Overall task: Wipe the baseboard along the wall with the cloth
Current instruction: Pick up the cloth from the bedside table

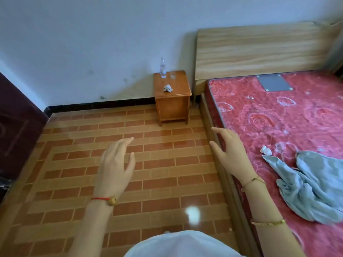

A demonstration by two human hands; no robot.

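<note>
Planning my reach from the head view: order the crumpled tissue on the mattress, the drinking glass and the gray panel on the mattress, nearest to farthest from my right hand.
1. Crumpled tissue, on the mattress right of the right hand.
2. Gray panel, near the headboard.
3. Drinking glass, on the nightstand by the wall.

My one head camera looks forward and down across the floor (130, 164) toward the wall (92, 43), with the bed (278, 117) close on the right.

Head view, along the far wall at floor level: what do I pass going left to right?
Dark maroon door → black baseboard strip → small orange-brown wooden nightstand carrying a clear plastic bottle, a glass and a crumpled white cloth → light wooden headboard behind the red patterned mattress.
</note>
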